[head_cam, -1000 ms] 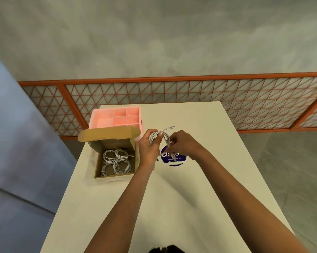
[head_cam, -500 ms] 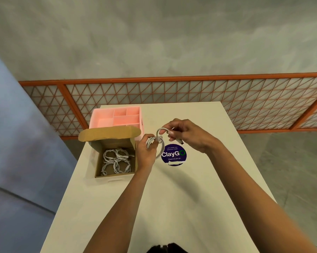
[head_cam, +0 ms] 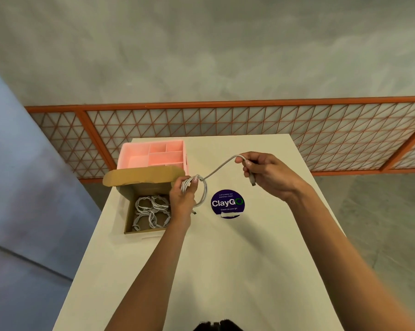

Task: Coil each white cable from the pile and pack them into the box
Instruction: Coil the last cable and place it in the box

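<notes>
One half-coiled cable (head_cam: 219, 167), about four coiled cables (head_cam: 151, 209), one box (head_cam: 142, 231), one pink tray (head_cam: 151, 142), one sticker (head_cam: 227, 203).

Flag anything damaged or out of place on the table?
Only the round ClayGo sticker on the table: its lower edge shows a white torn or peeled patch. The coiled cables lie inside the cardboard box; nothing spilled.

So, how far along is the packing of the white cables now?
Done: several coiled cables lie in the cardboard box. In hand: the left hand grips a coil while the right hand pinches its loose end. Left: wrap that end, put the coil in the box. No other loose cable shows on the table.
</notes>
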